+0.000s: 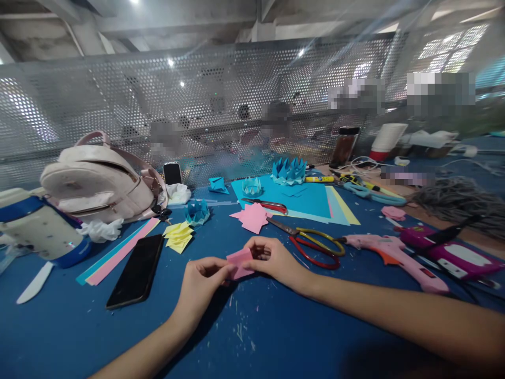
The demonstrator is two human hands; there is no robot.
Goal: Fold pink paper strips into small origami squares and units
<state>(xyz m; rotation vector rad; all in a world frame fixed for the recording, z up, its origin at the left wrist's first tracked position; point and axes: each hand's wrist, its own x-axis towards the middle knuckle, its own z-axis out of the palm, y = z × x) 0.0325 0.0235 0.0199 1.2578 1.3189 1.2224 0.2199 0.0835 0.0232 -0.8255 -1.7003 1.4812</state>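
A: What are the hands doing right now?

B: They fold. The left hand (205,279) and the right hand (276,260) both pinch a small pink paper (239,263). It sits just above the blue surface (252,337), right between them.

A: So each grip is closed?

B: Yes, each grip is closed on the pink paper, fingers on top and thumb below.

A: Which step do you think this is?

B: It looks like a fold in the middle of the work. The paper is already small and thick, so I think some folds are done.

A: What does the next move need?

B: I think the edges must line up, then a fingertip must press the crease flat. One hand has to hold the paper so it does not slip.

A: What lies close by?

B: A black phone (136,271) is to the left, near the left hand. Scissors (311,245) with red and yellow handles lie just past the right hand. A pink glue gun (394,252) is further right.

A: And further off?

B: A pink star (252,217) and a yellow folded bit (178,236). Then blue paper crowns (289,171) on a blue sheet (303,200). A pale backpack (98,184) sits far left. At the very back is a metal wall (118,105) full of little holes.
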